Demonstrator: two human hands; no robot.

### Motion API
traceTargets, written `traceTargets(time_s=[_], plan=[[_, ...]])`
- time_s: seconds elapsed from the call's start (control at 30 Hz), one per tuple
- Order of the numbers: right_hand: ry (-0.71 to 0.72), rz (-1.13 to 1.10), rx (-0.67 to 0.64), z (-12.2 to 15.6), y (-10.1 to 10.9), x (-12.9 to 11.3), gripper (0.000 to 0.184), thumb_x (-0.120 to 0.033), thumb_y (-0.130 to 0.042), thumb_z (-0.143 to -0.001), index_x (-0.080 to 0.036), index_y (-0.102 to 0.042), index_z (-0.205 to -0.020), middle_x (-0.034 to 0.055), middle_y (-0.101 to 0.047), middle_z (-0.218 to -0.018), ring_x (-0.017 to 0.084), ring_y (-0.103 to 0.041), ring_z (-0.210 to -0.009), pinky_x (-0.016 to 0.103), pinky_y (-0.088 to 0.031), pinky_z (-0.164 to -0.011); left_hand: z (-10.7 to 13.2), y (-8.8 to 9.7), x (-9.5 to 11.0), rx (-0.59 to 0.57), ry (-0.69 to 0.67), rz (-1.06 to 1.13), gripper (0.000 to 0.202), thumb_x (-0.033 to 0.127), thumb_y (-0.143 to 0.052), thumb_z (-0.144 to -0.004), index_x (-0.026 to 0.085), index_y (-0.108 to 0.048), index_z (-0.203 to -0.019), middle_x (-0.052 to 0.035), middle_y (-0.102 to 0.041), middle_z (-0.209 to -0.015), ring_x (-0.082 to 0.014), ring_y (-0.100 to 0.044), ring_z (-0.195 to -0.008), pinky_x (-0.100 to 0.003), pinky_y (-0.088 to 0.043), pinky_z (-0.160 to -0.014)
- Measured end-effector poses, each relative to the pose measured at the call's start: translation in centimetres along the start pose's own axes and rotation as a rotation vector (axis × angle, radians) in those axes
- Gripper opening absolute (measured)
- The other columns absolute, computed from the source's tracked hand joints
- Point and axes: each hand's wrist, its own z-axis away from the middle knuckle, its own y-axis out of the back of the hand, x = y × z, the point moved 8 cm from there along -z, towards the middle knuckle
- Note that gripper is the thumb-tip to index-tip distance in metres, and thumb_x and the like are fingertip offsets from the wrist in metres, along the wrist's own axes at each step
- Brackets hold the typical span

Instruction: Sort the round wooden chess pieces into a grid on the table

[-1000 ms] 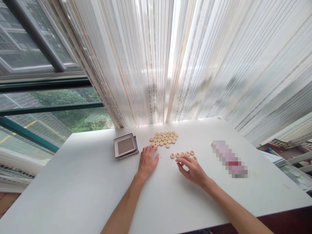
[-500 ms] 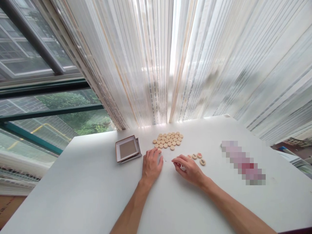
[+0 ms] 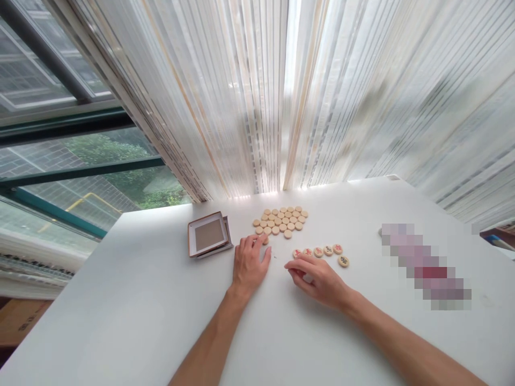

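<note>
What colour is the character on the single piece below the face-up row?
Black, on a pale piece; head view.

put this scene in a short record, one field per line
left hand: at a blank-topped disc, contact unclear
right hand: just in front of the marked discs, hold unclear
marked discs: six visible, five in a row, red or black characters
blank discs: clustered beyond both hands
open box: left of the blank discs
table: white

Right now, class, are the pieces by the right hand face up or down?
Face up: the pieces show red or black characters on top.
</note>
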Motion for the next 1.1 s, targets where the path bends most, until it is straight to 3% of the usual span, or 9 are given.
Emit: traceTargets(time_s=[0.33,0.47,0.77,0.97,1.1], plan=[[-0.008,-0.018,-0.004,0.1,-0.1,0.2,0.020,-0.016,-0.050,-0.094,-0.023,-0.064,-0.105,0.0020,-0.057,-0.076,0.014,-0.054,-0.062,0.026,-0.047,-0.060,0.1,0.1,0.1,0.005,-0.012,0.043,0.018,0.022,-0.062,-0.090,0.024,-0.065,-0.107,-0.0062,-0.067,-0.120,-0.0272,-0.057,-0.107,-0.042,-0.043,-0.089],[-0.001,-0.032,-0.022,0.2,-0.4,-0.4,0.020,-0.014,-0.050,-0.093,-0.023,-0.063,-0.104,0.0014,-0.057,-0.075,0.013,-0.054,-0.062,0.026,-0.047,-0.061,0.1,0.3,0.1,0.001,-0.011,0.073,0.014,0.021,-0.063,-0.089,0.024,-0.066,-0.103,-0.0049,-0.070,-0.111,-0.0257,-0.059,-0.102,-0.040,-0.043,-0.087],[-0.012,-0.031,-0.231,0.8,-2.9,-1.9,0.018,-0.007,-0.052,-0.081,-0.022,-0.060,-0.085,-0.0017,-0.057,-0.070,0.012,-0.047,-0.059,0.024,-0.041,-0.057,0.0,0.1,-0.1,-0.015,0.000,0.159,0.015,0.022,-0.067,-0.087,0.025,-0.067,-0.101,-0.0031,-0.074,-0.104,-0.0251,-0.060,-0.099,-0.039,-0.044,-0.088],[-0.080,-0.041,-0.138,0.5,-2.1,-0.6,0.016,-0.011,-0.051,-0.088,-0.022,-0.062,-0.092,-0.0005,-0.057,-0.073,0.013,-0.051,-0.061,0.026,-0.044,-0.059,0.1,0.2,-0.2,-0.020,0.014,0.296,0.015,0.020,-0.067,-0.085,0.022,-0.069,-0.100,-0.0036,-0.074,-0.097,-0.0223,-0.063,-0.093,-0.037,-0.049,-0.088],[-0.125,-0.048,0.039,0.2,-0.5,0.2,0.020,-0.016,-0.051,-0.093,-0.023,-0.061,-0.108,0.0049,-0.059,-0.093,0.015,-0.058,-0.071,0.029,-0.050,-0.063,0.5,-0.1,0.0,-0.077,0.107,0.602,0.019,0.026,-0.069,-0.085,0.021,-0.068,-0.103,-0.0045,-0.073,-0.100,-0.0185,-0.069,-0.086,-0.031,-0.053,-0.079]])
